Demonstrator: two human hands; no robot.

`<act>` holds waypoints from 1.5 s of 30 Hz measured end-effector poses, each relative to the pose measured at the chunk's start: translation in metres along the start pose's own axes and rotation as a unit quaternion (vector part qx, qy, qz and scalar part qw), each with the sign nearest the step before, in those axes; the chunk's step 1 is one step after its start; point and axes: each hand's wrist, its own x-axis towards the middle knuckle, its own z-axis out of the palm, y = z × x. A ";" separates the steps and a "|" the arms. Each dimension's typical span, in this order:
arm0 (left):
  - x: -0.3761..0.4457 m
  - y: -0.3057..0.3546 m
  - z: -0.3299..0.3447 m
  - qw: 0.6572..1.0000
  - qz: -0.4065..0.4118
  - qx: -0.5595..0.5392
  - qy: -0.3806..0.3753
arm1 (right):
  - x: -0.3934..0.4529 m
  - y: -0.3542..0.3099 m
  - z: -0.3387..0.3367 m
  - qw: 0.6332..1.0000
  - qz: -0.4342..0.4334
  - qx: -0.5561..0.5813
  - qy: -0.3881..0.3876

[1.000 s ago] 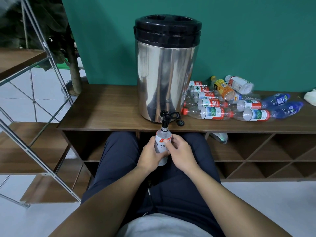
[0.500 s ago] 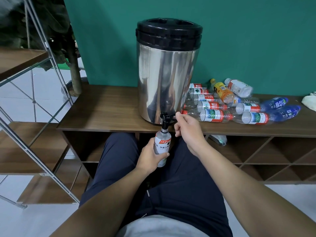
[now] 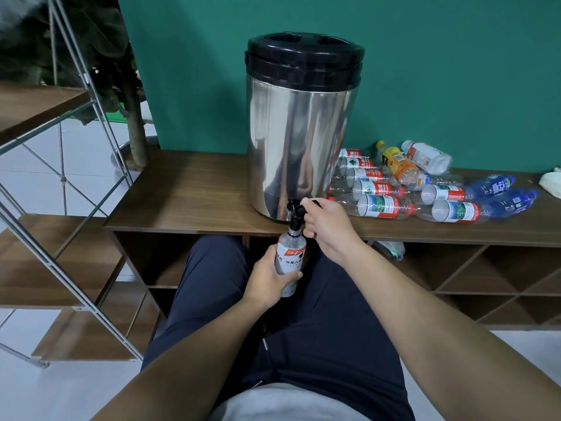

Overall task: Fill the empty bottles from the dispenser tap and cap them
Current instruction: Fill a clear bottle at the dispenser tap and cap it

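A steel dispenser [image 3: 300, 147] with a black lid stands on the wooden bench [image 3: 188, 196]. Its black tap [image 3: 295, 211] juts over the front edge. My left hand [image 3: 270, 281] grips a white-labelled bottle [image 3: 290, 256] upright, its open neck right under the tap spout. My right hand [image 3: 326, 224] has its fingers curled round the tap's black lever. The bottle's lower part is hidden by my left hand.
Several empty plastic bottles [image 3: 425, 189] lie in a heap on the bench right of the dispenser. A white cloth [image 3: 551, 185] lies at the far right. A metal-framed shelf [image 3: 60, 208] stands on the left. Open cubbies run below the bench.
My right hand left the bottle, rose to the tap and closed on its lever. The left hand kept the bottle under the spout.
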 end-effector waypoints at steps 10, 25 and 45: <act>0.000 0.000 -0.001 1.000 0.004 0.001 0.001 | 0.008 -0.008 -0.001 0.997 -0.021 -0.079 0.000; 0.000 0.001 0.000 1.000 -0.001 0.001 0.002 | 0.016 -0.005 -0.003 0.979 -0.073 -0.178 0.062; -0.001 -0.001 0.000 1.000 -0.011 0.017 0.007 | -0.006 0.030 -0.046 0.896 -0.237 -0.361 0.103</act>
